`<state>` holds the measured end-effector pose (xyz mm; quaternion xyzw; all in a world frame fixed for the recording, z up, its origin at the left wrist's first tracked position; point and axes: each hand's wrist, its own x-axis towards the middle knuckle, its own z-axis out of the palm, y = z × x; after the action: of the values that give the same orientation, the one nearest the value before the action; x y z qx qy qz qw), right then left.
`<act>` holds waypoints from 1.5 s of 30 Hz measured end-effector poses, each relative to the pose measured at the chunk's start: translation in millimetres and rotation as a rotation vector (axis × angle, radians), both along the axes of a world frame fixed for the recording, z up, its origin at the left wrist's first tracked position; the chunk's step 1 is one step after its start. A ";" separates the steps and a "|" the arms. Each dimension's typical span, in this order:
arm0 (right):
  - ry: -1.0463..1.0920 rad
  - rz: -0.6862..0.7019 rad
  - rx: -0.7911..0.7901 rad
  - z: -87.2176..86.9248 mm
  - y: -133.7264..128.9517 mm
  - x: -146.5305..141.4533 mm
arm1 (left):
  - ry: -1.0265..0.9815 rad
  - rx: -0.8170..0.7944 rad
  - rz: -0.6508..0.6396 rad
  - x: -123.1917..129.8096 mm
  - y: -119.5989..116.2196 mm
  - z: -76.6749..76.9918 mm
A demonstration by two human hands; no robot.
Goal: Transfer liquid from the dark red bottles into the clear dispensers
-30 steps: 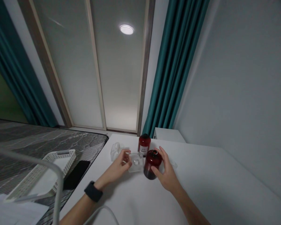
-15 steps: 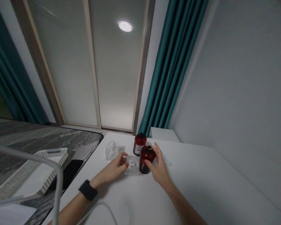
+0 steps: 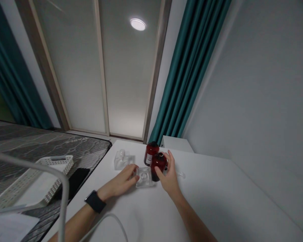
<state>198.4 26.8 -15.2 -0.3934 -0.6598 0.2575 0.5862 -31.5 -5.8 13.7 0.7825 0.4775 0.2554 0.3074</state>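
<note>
My right hand point(image 3: 169, 174) has its fingers around an open-necked dark red bottle point(image 3: 158, 164), thumb on the near side. Right behind it stands another dark red bottle point(image 3: 150, 154) with a white label and a black top. My left hand point(image 3: 125, 179) touches the left side of a clear square glass bottle point(image 3: 144, 177) with thumb and fingertips. A second clear glass piece with a round stopper point(image 3: 121, 160) stands farther back on the left. Just right of my right hand lies a small clear object point(image 3: 181, 174), too small to identify.
The things rest on a white table point(image 3: 151, 215). A pale cable point(image 3: 116, 220) crosses its near edge. At the left are a white perforated basket point(image 3: 17, 193), a black flat object point(image 3: 77, 179) and a grey curved tube point(image 3: 65, 198). A white cabinet point(image 3: 178, 144) stands behind the table.
The dark red bottle in my right hand has moved back a little, toward the labelled bottle. The clear square bottle by my left hand now shows more fully, looking raised or tilted.
</note>
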 end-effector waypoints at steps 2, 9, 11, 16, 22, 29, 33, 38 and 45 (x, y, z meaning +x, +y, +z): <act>0.019 0.006 0.032 -0.1 -3.4 0.0 | 0.010 0.030 -0.001 -0.9 1.6 -2.3; -0.009 -0.014 0.060 -1.2 -19.0 7.9 | 0.002 0.085 0.004 -1.5 4.6 -10.1; -0.038 -0.016 0.069 -0.5 -22.1 10.8 | -0.036 0.082 0.022 -1.0 3.4 -9.8; -0.068 0.013 0.092 1.2 -24.1 16.4 | -0.066 0.059 0.033 0.6 -0.7 -6.4; -0.103 0.041 0.100 4.6 -26.5 18.5 | -0.006 0.092 -0.018 1.4 -3.2 0.8; -0.203 -0.142 0.190 9.3 -15.9 34.6 | -0.015 0.093 -0.140 -6.7 -4.2 6.2; -0.261 -0.214 0.150 4.2 -4.0 56.9 | 0.011 0.109 -0.166 -1.7 -5.1 0.1; -0.334 -0.255 0.088 -9.8 1.2 92.2 | -0.005 0.092 -0.199 8.5 -9.1 -5.4; -0.429 -0.313 -0.005 -30.8 7.0 112.6 | -0.019 0.046 -0.183 13.4 -7.6 -6.9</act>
<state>311.0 33.9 -46.0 -0.5377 -0.6995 0.0757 0.4646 -18.2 -13.4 6.8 0.8272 0.3953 0.2444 0.3157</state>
